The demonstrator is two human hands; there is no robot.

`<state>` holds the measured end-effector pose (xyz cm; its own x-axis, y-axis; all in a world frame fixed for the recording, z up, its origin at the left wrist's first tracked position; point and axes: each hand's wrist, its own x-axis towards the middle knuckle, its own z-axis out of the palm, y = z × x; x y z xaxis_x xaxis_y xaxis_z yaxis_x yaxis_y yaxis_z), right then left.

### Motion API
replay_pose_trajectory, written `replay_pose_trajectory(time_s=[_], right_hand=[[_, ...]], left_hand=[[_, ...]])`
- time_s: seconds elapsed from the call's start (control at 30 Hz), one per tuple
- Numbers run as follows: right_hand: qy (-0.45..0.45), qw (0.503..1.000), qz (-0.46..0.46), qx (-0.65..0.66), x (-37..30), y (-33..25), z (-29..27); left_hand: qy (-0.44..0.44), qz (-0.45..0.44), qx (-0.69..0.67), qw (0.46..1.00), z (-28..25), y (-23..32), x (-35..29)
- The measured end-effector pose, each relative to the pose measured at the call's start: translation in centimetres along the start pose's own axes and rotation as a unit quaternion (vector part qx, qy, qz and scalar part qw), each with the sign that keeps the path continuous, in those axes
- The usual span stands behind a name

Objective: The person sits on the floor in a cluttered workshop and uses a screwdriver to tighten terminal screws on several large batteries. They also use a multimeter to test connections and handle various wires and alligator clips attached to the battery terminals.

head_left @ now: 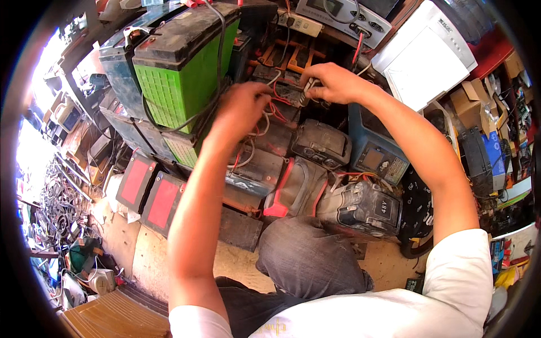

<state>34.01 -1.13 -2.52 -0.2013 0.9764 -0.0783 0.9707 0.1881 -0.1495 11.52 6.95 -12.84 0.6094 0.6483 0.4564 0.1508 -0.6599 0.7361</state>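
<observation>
Green ribbed plastic battery with a black top (180, 84) stands on the left in the head view, with a thick dark cable (220, 56) hanging down beside it. Just right of that is the left hand (242, 107), fingers curled, but honestly can't tell if it's pinching anything. Thin red and white wires (278, 98) sit between the two hands, over dusty dark block-shaped batteries (270, 138). Right hand (327, 84) has thumb and fingers closed on a pale, looped piece (307, 92), too small to identify. Beyond it there's a silver-grey box with sockets (349, 22).
</observation>
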Motion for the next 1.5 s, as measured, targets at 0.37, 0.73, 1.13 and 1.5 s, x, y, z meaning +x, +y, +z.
replay_pose_trajectory(time_s=[0.37, 0.73, 1.13, 1.5], right_hand=[[-0.051, 0.994, -0.044, -0.082, 0.0, -0.4, -0.4], [0.033, 0.995, 0.085, -0.035, -0.1, -0.4, 0.8], [0.070, 0.996, 0.044, 0.040, -4.7, -5.2, -0.7], [0.093, 0.988, 0.072, 0.104, -5.6, -6.6, -1.2]], left_hand=[[-0.156, -0.072, -0.006, 0.985, -5.3, 1.6, -3.5], [-0.224, -0.057, 0.032, 0.972, -6.7, 3.8, -4.4], [-0.071, -0.315, -0.418, 0.849, -21.0, -6.4, -30.7], [0.197, -0.650, 0.262, 0.686, -17.2, -23.7, -54.4]])
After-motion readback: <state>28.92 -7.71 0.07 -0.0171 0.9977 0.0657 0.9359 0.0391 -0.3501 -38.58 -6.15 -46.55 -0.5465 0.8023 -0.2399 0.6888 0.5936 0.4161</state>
